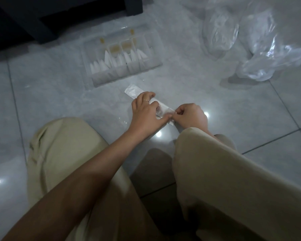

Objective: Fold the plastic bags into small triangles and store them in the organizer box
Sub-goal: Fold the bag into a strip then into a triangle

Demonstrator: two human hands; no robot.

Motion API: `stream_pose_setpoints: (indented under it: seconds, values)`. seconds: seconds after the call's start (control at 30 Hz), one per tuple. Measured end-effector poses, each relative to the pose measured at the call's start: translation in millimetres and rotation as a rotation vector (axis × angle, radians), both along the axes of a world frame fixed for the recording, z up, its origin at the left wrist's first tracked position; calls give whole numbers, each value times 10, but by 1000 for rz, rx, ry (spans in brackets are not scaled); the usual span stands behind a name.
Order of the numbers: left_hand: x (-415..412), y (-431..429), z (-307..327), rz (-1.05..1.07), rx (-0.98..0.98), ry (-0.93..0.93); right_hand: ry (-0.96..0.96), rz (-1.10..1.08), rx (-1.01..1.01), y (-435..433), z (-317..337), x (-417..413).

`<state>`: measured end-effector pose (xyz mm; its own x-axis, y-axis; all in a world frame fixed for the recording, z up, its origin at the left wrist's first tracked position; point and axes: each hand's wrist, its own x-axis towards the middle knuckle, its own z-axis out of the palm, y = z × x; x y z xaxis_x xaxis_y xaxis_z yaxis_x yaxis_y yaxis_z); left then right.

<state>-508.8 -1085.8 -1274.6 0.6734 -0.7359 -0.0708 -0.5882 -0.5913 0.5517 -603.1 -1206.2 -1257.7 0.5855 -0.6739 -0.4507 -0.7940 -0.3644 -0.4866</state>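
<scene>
A clear plastic bag folded into a long narrow strip [133, 91] lies on the grey tiled floor, running from upper left to lower right. My left hand [147, 113] lies over the strip's middle, fingers spread and pressing it down. My right hand [191, 115] has its fingers curled, pinching the strip's near end. Beyond the strip sits the clear organizer box [101, 80], with several white folded triangles [109, 60] standing in its compartments.
A heap of loose crumpled clear plastic bags [254, 44] lies on the floor at the upper right. Dark furniture [42, 18] stands at the top left. My knees in beige trousers [215, 171] flank the work spot.
</scene>
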Motion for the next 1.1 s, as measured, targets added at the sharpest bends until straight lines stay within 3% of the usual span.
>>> stream_pose_setpoints:
  seconds: [0.53, 0.73, 0.93, 1.1]
  values:
    - [-45, -3, 21, 46, -9, -34, 6, 54, -100, 26, 50, 29]
    - [-22, 4, 47, -30, 126, 14, 32, 23, -132, 68, 50, 61]
    - [58, 0, -20, 54, 12, -50, -23, 101, -130, 28, 35, 23]
    - [79, -11, -32, 97, -38, -16, -76, 235, 6, -154, -10, -72]
